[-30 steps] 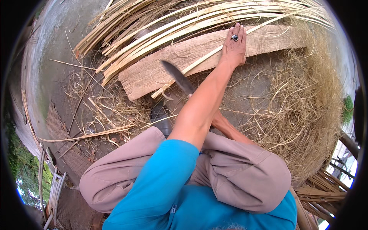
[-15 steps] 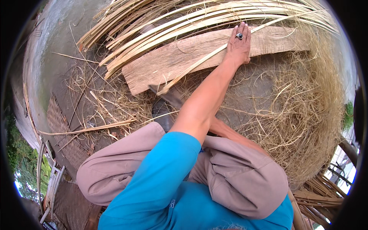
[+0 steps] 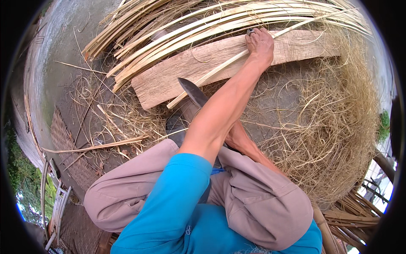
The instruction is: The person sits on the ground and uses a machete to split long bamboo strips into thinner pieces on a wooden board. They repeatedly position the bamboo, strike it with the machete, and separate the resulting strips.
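Note:
My left hand (image 3: 259,45) is closed around a long pale bamboo strip (image 3: 224,66), its fingers curled, with a dark-stoned ring on one finger. The strip slants across a curved wooden board (image 3: 163,82), its near end jutting past the board's edge. Close to that end, a dark knife blade (image 3: 193,92) with a pointed tip shows from behind my left forearm. My right hand (image 3: 237,135) lies beneath that forearm, its fingers hidden; the blade comes from its side, so it appears to hold the knife, whose handle cannot be seen.
Split bamboo strips (image 3: 186,31) lie bundled beyond the board. A large heap of thin shavings (image 3: 330,135) covers the ground on the right, with more shavings (image 3: 122,114) at left. A woven mat (image 3: 69,144) lies far left, and bamboo poles (image 3: 351,218) are at lower right.
My left hand went from lying flat on the strip to curled around it. The knife blade rose and now points up and away; the strip's near end shifted slightly left.

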Demonstrator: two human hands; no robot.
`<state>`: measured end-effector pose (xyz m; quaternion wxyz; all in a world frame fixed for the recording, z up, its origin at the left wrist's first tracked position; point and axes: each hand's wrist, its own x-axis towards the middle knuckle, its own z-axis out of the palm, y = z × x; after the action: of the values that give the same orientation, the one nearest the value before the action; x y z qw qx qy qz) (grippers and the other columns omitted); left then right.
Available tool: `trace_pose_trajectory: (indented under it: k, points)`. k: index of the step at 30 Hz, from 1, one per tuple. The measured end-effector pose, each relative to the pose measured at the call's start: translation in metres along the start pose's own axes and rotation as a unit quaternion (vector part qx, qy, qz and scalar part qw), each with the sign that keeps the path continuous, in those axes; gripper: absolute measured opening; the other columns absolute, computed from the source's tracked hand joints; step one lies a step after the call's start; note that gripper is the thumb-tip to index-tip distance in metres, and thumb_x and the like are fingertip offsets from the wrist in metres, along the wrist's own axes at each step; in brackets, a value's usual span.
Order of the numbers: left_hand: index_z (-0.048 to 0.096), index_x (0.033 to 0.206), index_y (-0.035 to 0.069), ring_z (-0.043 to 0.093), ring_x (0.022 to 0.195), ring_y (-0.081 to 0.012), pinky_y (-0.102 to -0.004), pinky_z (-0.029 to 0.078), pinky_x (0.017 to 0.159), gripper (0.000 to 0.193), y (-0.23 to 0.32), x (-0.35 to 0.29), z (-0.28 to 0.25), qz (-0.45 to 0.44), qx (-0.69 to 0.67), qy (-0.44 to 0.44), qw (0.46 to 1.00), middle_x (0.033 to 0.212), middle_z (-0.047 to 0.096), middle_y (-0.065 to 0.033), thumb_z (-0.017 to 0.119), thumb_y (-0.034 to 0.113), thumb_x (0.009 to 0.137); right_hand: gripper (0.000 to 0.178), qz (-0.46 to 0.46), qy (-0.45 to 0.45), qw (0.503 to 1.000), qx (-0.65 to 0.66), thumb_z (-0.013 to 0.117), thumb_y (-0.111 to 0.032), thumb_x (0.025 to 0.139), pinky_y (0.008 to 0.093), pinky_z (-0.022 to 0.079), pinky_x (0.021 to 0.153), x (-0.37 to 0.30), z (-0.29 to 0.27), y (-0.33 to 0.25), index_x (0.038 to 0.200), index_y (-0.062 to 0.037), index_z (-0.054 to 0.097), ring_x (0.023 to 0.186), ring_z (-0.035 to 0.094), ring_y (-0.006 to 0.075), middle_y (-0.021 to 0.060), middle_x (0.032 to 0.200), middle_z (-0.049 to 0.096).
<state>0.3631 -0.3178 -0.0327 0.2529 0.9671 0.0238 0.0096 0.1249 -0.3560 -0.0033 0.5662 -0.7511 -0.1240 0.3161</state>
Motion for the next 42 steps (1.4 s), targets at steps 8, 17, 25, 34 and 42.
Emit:
trace_pose_trajectory:
  k: [8,17,25,34,42]
  points:
    - [0.065,0.089,0.010,0.060,0.085,-0.0218,-0.0586,0.032,0.100,0.022,-0.030,0.008,0.021,0.047,-0.108,0.062,0.991,0.086,0.063,-0.0044,0.056,0.025,0.103,0.033,0.114,0.191,0.973,0.060,0.065,-0.019,0.098,0.0334,0.052,0.088,0.048,-0.033,0.013,0.118,0.0071,0.064,0.098,0.067,0.0165,0.0156,0.105,0.074]
    - [0.060,0.079,0.012,0.051,0.071,-0.0182,-0.0495,0.031,0.092,0.026,-0.036,0.007,0.026,0.041,-0.128,0.070,0.988,0.074,0.056,-0.0016,0.060,0.026,0.101,0.021,0.057,0.028,0.998,-0.012,0.063,-0.010,0.092,0.0407,0.056,0.067,0.019,0.013,0.021,0.104,0.0071,0.066,0.074,0.073,0.0278,0.0189,0.079,0.072]
    - [0.060,0.078,0.013,0.050,0.070,-0.0182,-0.0483,0.029,0.092,0.026,-0.037,0.005,0.024,0.034,-0.143,0.054,0.988,0.072,0.054,-0.0011,0.059,0.026,0.101,0.031,-0.159,0.069,0.982,-0.078,0.070,-0.017,0.090,0.0435,0.055,0.084,0.031,0.013,-0.006,0.112,0.0047,0.066,0.099,0.071,0.0360,0.0211,0.101,0.073]
    - [0.066,0.088,0.012,0.059,0.080,-0.0202,-0.0475,0.027,0.096,0.023,-0.036,0.009,0.023,0.038,-0.124,0.065,0.989,0.076,0.063,-0.0040,0.063,0.032,0.099,0.033,-0.095,-0.026,0.995,-0.035,0.069,-0.019,0.093,0.0400,0.055,0.079,0.021,0.041,-0.008,0.116,0.0040,0.064,0.091,0.068,0.0289,0.0181,0.098,0.071]
    - [0.074,0.124,0.015,0.062,0.094,-0.0189,-0.0452,0.027,0.101,0.033,-0.054,0.025,0.020,0.012,-0.246,-0.014,0.969,0.075,0.072,-0.0022,0.060,0.032,0.101,0.028,0.107,0.162,0.978,0.071,0.067,-0.018,0.097,0.0359,0.055,0.076,0.052,-0.013,0.018,0.113,0.0047,0.065,0.085,0.069,0.0189,0.0142,0.094,0.072]
